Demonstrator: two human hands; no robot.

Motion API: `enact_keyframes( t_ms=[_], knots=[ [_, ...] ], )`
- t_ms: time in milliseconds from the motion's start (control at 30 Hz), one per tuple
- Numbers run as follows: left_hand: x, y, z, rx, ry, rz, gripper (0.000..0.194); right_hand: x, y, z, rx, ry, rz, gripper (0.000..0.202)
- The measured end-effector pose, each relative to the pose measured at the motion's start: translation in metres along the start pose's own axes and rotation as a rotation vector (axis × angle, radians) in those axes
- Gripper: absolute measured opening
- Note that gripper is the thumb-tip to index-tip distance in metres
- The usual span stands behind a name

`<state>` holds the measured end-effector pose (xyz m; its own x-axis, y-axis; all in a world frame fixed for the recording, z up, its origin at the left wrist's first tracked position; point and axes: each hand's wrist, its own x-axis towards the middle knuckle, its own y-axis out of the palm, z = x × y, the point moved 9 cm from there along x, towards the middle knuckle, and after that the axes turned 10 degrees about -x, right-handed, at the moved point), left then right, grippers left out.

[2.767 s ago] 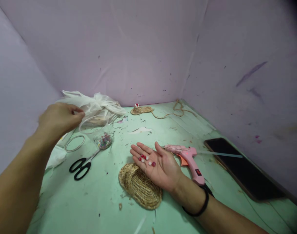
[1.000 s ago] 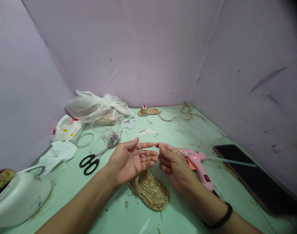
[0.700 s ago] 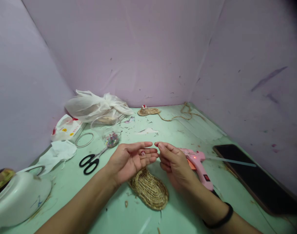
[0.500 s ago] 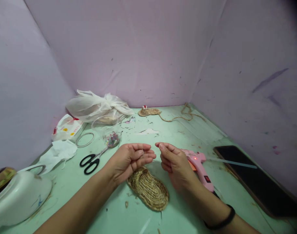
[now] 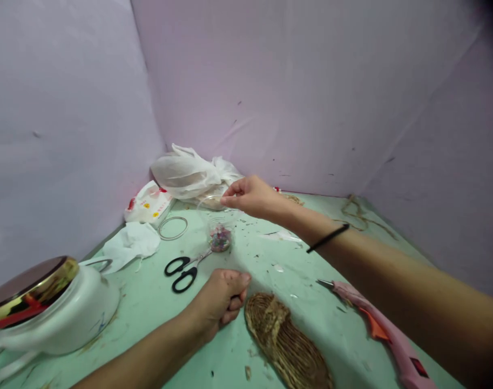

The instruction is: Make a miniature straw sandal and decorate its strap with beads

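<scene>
My right hand (image 5: 248,197) reaches over the table, thumb and fingers pinched at the upper edge of a clear plastic bag (image 5: 214,216). Small colourful beads (image 5: 220,238) lie in the bottom of that bag, beside the scissors' blades. Lower down, my left hand (image 5: 225,300) is closed, its thumb against the curled fingers; anything inside is hidden. Close to its right lies a small woven straw slipper (image 5: 289,340), flat on the table and cut off by the lower picture edge. Black-handled scissors (image 5: 185,273) lie left of the beads.
A pink glue gun (image 5: 386,329) lies under my right forearm. To the left stand a white pot (image 5: 88,308) with a lid, a white cloth (image 5: 133,243), a metal ring (image 5: 173,228) and a tissue pack (image 5: 151,205). Behind are a white bag (image 5: 185,173) and twine (image 5: 363,219).
My right hand has moved forward and left to the clear bag. My left hand has closed from open fingers. The view has turned left, and the phone is out of sight.
</scene>
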<state>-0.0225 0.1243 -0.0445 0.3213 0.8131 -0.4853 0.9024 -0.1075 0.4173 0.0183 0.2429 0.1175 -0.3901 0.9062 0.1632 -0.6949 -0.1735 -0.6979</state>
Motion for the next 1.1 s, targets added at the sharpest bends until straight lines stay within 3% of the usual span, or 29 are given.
enact_keyframes(
  t_ms=[67, 167, 267, 367, 467, 600, 700, 800, 933, 1000, 1100],
  knots=[
    [0.001, -0.002, 0.0, -0.021, 0.004, -0.002, 0.04, 0.015, 0.012, 0.006, -0.03, -0.01, 0.063, 0.011],
    [0.003, -0.006, -0.003, -0.083, 0.034, -0.014, 0.041, 0.013, 0.007, -0.002, 0.007, 0.037, 0.023, 0.014],
    [0.006, -0.012, -0.005, -0.159, 0.067, -0.049, 0.038, -0.013, -0.001, -0.038, 0.126, 0.176, 0.001, 0.011],
    [0.008, -0.014, -0.005, -0.191, 0.085, -0.056, 0.036, -0.052, 0.012, -0.081, 0.282, 0.361, 0.134, 0.011],
    [0.008, -0.013, -0.002, -0.185, 0.098, -0.043, 0.036, -0.079, 0.022, -0.101, 0.408, 0.425, 0.204, 0.012],
    [0.007, -0.011, 0.001, -0.157, 0.112, -0.03, 0.036, -0.09, 0.031, -0.097, 0.596, 0.45, 0.316, 0.02],
    [0.007, -0.011, 0.003, -0.136, 0.118, -0.014, 0.038, -0.078, 0.029, -0.08, 0.665, 0.426, 0.328, 0.02],
    [0.008, -0.011, 0.002, -0.123, 0.121, -0.006, 0.038, -0.047, 0.015, -0.056, 0.554, 0.314, 0.179, 0.018],
    [0.008, -0.011, 0.001, -0.128, 0.12, -0.01, 0.038, -0.012, 0.002, -0.037, 0.205, 0.235, 0.042, 0.013],
    [0.007, -0.011, 0.001, -0.132, 0.123, -0.016, 0.038, -0.01, -0.002, -0.045, 0.068, 0.237, 0.008, 0.02],
    [0.007, -0.011, 0.001, -0.142, 0.14, -0.015, 0.039, -0.027, -0.004, -0.076, -0.092, 0.255, -0.019, 0.027]
  ],
)
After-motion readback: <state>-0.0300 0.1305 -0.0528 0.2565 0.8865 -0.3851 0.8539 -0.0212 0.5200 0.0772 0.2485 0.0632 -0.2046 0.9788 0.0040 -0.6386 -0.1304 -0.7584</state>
